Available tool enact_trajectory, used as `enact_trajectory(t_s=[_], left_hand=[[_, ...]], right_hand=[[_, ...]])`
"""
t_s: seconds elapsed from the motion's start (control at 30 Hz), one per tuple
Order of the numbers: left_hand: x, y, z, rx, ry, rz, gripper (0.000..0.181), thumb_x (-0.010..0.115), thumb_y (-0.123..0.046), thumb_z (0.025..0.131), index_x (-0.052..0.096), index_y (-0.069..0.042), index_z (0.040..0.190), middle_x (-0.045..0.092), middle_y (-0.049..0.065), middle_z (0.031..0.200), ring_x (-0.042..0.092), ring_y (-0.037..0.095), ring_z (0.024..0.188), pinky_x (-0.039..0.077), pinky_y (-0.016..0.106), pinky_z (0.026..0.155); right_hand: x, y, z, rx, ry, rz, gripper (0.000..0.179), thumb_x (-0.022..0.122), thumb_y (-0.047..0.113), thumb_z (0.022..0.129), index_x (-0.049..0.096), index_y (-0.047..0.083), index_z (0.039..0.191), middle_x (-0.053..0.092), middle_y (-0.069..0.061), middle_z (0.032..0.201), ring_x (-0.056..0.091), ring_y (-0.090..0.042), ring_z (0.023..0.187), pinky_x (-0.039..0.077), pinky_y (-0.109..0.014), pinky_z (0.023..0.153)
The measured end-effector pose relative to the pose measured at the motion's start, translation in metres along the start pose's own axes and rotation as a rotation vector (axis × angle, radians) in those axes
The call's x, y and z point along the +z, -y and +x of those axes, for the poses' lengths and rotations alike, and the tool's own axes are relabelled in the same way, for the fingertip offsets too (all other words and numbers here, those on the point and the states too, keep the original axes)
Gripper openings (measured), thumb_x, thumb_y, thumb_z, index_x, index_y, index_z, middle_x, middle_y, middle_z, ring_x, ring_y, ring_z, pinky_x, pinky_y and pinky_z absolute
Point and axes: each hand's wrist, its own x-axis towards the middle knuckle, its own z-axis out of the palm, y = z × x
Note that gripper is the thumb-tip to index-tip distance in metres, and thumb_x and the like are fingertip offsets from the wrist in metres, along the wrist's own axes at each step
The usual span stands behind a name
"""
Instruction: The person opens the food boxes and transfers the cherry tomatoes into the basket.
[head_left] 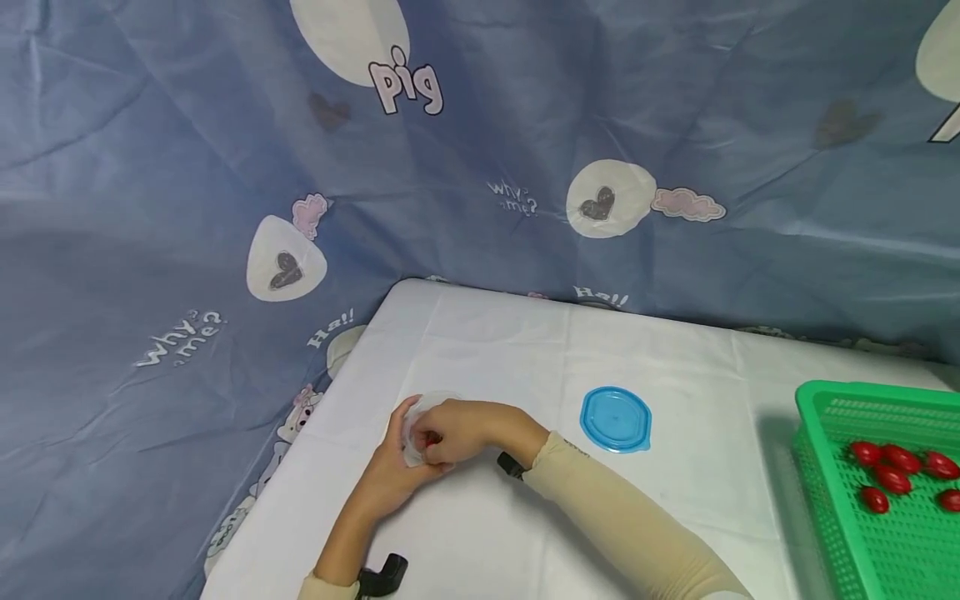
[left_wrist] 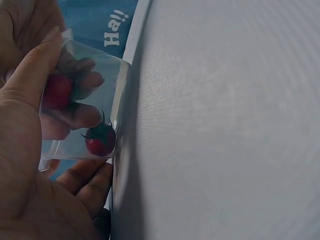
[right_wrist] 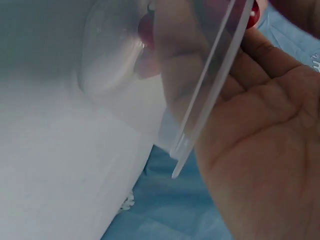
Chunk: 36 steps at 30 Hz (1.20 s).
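Note:
A clear plastic container [head_left: 441, 397] stands on the white table, left of its middle. My left hand [head_left: 401, 467] holds it round the side, thumb near the rim. Reaching in through the open top, the fingers of my right hand [head_left: 463, 432] pinch a cherry tomato [left_wrist: 57, 92] inside the walls. Lower in the container, against its base, lies another cherry tomato [left_wrist: 100, 142] with a green stem top. In the head view the right hand hides much of the container's opening.
A blue lid [head_left: 617, 419] lies flat on the table [head_left: 517, 350], right of the container. At the right edge stands a green basket [head_left: 813, 475] with several cherry tomatoes [head_left: 892, 479]. A blue printed cloth [head_left: 480, 150] hangs behind the table and along its left.

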Motion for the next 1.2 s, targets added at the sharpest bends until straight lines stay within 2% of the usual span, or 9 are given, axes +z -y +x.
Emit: enact_trajectory(t_s=[0.1,0.3,0.6,0.87,1.0,1.2], left_hand=[[0.005,0.000,0.002,0.014,0.009,0.001,0.113,0.092,-0.040,0.080,0.019,-0.033,0.165,0.057,0.009,0.150,0.052,0.035,0.137,0.042,0.062,0.107],[0.007,-0.001,0.001,0.023,0.003,0.014,0.110,0.092,-0.035,0.081,0.021,-0.032,0.165,0.052,0.017,0.153,0.052,0.040,0.136,0.044,0.063,0.105],[0.005,-0.002,0.001,-0.008,0.000,0.014,0.116,0.093,-0.048,0.077,0.019,-0.035,0.165,0.049,0.017,0.155,0.047,0.043,0.140,0.038,0.070,0.107],[0.005,-0.002,0.001,-0.021,0.004,0.021,0.114,0.090,-0.050,0.079,0.018,-0.034,0.166,0.040,0.018,0.162,0.043,0.046,0.143,0.037,0.071,0.107],[0.004,-0.002,0.000,-0.032,-0.006,0.025,0.114,0.091,-0.051,0.078,0.019,-0.036,0.165,0.040,0.017,0.162,0.045,0.045,0.142,0.037,0.071,0.107],[0.000,-0.001,0.000,-0.032,-0.015,0.028,0.111,0.092,-0.050,0.077,0.021,-0.041,0.162,0.045,0.010,0.160,0.045,0.038,0.143,0.035,0.070,0.110]], right_hand=[[-0.002,-0.004,-0.006,-0.002,0.009,0.007,0.009,0.075,0.014,0.091,0.068,0.018,0.089,0.059,0.013,0.073,0.050,-0.001,0.065,0.043,-0.018,0.061],[0.000,-0.010,-0.015,-0.046,-0.056,0.074,0.024,0.087,0.016,0.087,0.072,0.011,0.105,0.062,0.012,0.085,0.056,-0.001,0.076,0.050,-0.016,0.070],[0.001,-0.015,-0.023,-0.119,-0.196,0.130,0.013,0.080,0.005,0.092,0.076,0.006,0.104,0.068,0.014,0.087,0.060,0.001,0.076,0.053,-0.016,0.071],[0.006,-0.020,-0.026,-0.103,-0.340,0.091,0.029,0.080,0.008,0.094,0.076,0.005,0.122,0.077,-0.002,0.108,0.064,0.003,0.085,0.054,-0.014,0.076],[0.001,-0.019,-0.030,-0.103,-0.401,0.090,0.028,0.080,0.008,0.094,0.076,0.003,0.121,0.077,-0.004,0.110,0.065,0.002,0.083,0.054,-0.015,0.075],[-0.009,-0.018,-0.040,-0.114,-0.433,0.107,0.029,0.077,0.002,0.094,0.075,0.002,0.123,0.077,-0.006,0.114,0.068,-0.003,0.094,0.055,-0.017,0.083]])
